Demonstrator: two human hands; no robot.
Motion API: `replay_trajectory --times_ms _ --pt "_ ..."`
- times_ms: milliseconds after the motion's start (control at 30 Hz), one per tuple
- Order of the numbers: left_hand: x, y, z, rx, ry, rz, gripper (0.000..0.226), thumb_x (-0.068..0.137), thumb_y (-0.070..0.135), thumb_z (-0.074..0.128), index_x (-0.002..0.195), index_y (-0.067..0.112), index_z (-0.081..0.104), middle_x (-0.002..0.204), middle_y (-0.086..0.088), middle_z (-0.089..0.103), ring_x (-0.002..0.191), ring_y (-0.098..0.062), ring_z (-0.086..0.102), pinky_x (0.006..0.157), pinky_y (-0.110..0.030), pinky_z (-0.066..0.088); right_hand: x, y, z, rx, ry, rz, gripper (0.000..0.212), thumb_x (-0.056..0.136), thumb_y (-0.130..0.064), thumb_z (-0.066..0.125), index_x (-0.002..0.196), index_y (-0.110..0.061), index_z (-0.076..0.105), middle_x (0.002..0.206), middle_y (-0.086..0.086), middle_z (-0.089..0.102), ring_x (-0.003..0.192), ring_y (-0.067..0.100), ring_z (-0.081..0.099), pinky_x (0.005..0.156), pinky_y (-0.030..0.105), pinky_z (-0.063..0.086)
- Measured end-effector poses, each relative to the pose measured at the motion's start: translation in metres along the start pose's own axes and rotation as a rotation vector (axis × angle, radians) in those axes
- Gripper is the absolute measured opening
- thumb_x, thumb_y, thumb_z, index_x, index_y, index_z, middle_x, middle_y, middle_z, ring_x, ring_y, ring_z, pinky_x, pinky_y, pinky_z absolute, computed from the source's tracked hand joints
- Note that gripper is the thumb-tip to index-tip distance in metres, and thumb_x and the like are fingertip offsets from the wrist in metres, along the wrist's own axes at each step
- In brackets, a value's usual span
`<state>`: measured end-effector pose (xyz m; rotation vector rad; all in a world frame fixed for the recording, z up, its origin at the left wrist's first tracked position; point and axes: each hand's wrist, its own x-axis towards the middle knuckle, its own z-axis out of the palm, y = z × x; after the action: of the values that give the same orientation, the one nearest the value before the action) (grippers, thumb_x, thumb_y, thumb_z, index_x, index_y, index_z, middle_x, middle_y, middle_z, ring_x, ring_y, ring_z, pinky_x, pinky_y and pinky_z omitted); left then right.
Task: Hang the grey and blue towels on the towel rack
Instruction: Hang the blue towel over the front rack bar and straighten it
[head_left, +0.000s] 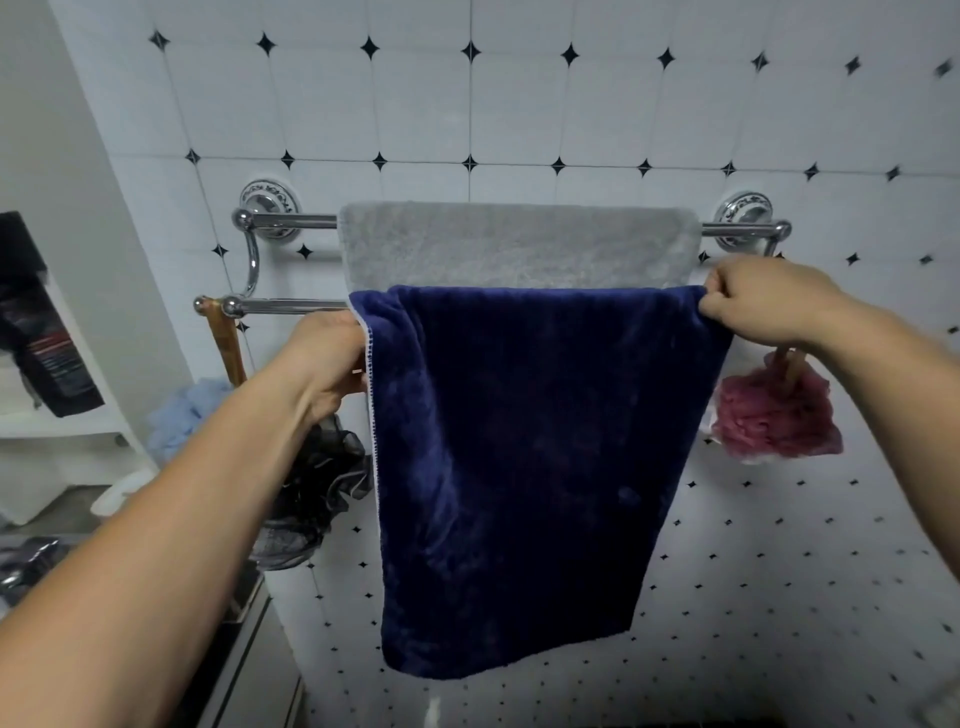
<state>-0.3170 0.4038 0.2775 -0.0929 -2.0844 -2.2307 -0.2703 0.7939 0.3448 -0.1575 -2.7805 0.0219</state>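
fingers (719, 289) near pink loofah (775, 415), black loofah (318, 483)

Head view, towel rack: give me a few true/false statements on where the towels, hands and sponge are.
1. The grey plush towel hangs over the upper chrome bar. True.
2. The dark blue plush towel lies on the floor. False: it hangs at the lower chrome bar, overlapping the grey towel.
3. The left hand and right hand each grip an upper corner of the blue towel. True.
4. The pink mesh bath sponge hangs left of the towels. False: it hangs at the right, below the right hand.
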Motion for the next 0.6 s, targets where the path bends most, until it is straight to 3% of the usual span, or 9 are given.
replay_trajectory --times_ms 67,167,267,367,467,600 --pt "-0.001 0.001 0.0 0.065 0.017 0.027 0.021 0.08 -0.002 0.055 0.071 0.013 0.065 0.05 0.003 0.058 0.043 -0.01 0.051 0.042 -0.02 0.041 -0.002 0.001 0.001 0.02 0.022 -0.005 0.018 0.08 -0.025 0.053 0.067 -0.013 0.055 0.075 0.01 0.062 0.075 0.033 0.06 0.067 0.038 0.048" --pt "-0.004 0.0 0.0 0.122 0.048 0.045 0.015 0.083 -0.002 0.057 0.077 0.008 0.067 0.063 -0.006 0.063 0.051 -0.018 0.058 0.046 -0.025 0.05 -0.003 0.003 0.003 0.073 0.04 -0.028 0.024 0.078 -0.019 0.053 0.058 -0.007 0.048 0.059 0.013 0.058 0.062 0.034 0.056 0.061 0.039 0.047" --pt "-0.01 -0.001 0.002 0.09 0.087 0.045 0.004 0.081 0.001 0.066 0.079 0.0 0.069 0.069 -0.014 0.064 0.056 -0.023 0.059 0.05 -0.027 0.055 -0.003 0.005 0.003 0.103 0.035 -0.065 0.032 0.078 -0.015 0.053 0.051 -0.012 0.038 0.048 0.008 0.046 0.052 0.032 0.047 0.054 0.038 0.04" --pt "-0.014 0.0 0.003 0.065 0.059 0.064 0.004 0.079 -0.004 0.068 0.079 -0.001 0.071 0.071 -0.015 0.066 0.058 -0.024 0.059 0.055 -0.029 0.054 -0.002 0.007 0.004 0.115 0.041 -0.076 0.033 0.078 -0.015 0.053 0.05 -0.013 0.036 0.045 0.006 0.043 0.049 0.03 0.044 0.052 0.036 0.037" --pt "-0.017 0.002 0.007 0.018 0.012 0.049 0.008 0.08 -0.005 0.068 0.085 -0.001 0.072 0.079 -0.02 0.067 0.067 -0.028 0.061 0.068 -0.04 0.052 -0.001 0.007 0.005 0.126 0.048 -0.07 0.033 0.078 -0.016 0.054 0.05 -0.013 0.037 0.044 0.006 0.043 0.047 0.029 0.045 0.051 0.034 0.035" --pt "-0.013 0.0 0.009 0.036 -0.025 0.049 0.017 0.081 -0.013 0.058 0.084 -0.001 0.07 0.074 -0.014 0.067 0.063 -0.025 0.062 0.056 -0.029 0.053 -0.002 0.005 0.005 0.145 0.031 -0.033 0.028 0.079 -0.018 0.054 0.054 -0.009 0.046 0.051 0.01 0.055 0.055 0.033 0.055 0.056 0.037 0.045"
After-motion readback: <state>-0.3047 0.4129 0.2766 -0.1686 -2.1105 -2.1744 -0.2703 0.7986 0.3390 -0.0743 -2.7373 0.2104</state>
